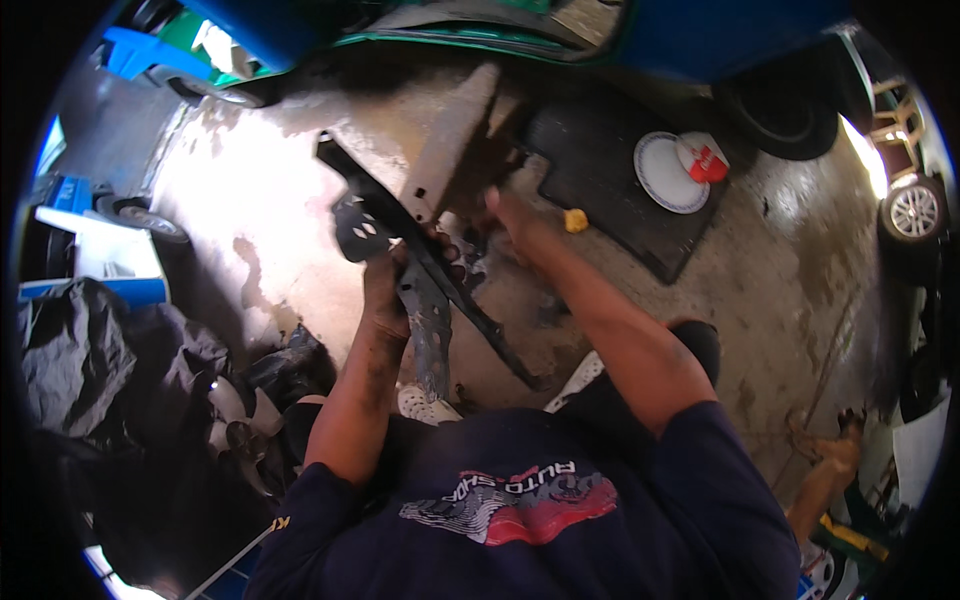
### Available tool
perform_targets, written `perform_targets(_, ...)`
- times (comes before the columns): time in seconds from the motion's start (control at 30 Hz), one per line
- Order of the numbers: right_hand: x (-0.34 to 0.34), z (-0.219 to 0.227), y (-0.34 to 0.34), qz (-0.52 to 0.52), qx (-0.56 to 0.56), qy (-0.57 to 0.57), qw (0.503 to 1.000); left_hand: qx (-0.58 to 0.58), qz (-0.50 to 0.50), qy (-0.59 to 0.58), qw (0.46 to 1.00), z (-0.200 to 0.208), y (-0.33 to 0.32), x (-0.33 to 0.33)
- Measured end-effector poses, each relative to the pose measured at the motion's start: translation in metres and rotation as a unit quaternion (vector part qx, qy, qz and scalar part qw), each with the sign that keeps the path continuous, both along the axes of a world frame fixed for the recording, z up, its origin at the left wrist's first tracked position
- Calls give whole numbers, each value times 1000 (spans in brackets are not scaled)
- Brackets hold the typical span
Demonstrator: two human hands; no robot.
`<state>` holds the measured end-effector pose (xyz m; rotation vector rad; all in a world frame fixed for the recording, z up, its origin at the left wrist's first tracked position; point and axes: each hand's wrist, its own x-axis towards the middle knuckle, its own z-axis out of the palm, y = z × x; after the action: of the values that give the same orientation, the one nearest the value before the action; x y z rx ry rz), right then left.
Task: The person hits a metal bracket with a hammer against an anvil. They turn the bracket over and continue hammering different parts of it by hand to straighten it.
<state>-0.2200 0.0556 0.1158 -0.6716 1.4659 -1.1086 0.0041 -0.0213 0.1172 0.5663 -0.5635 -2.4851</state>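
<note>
My left hand (398, 262) is closed round a long, narrow black part (430, 262), held at a slant. A wider black bracket-like piece with pale openings (358, 228) juts from its left side. Beyond it, a grey-brown beam with small holes (448, 150) reaches away from me. My right hand (512, 222) is close to the near end of this beam, on its right. Shadow hides most of its fingers, so I cannot tell whether it grips anything. A grey, worn strip (428, 335) hangs below my left hand.
A black mat (600, 150) lies ahead right, bearing a white plate (668, 175) and a red-and-white item (706, 162). By its edge is a small yellow lump (575, 220). Black sheeting (75, 350) covers the left. A dog's legs (830, 465) show at right, a tyre (780, 115) far right.
</note>
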Motion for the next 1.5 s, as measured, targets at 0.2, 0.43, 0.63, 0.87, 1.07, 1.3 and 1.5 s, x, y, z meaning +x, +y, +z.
perform_targets(0.2,64,-11,41,267,30,-189,945,17,168,25,985,73,-27,29)
perform_targets(0.43,65,-1,40,207,28,-87,974,1,150,3,989,70,-22,45)
perform_targets(0.63,41,4,33,134,-8,-4,991,-146,-96,-82,981,43,-16,73)
perform_targets(0.87,22,30,26,199,17,86,976,-150,-41,-311,937,33,-20,69)
perform_targets(1.07,18,21,24,289,41,-24,956,-235,-43,-317,918,19,-22,73)
perform_targets(1.3,24,3,20,276,16,151,949,-247,-14,-424,871,13,-26,60)
perform_targets(1.5,50,-77,18,222,-15,172,960,-226,-16,-391,892,-41,-18,66)
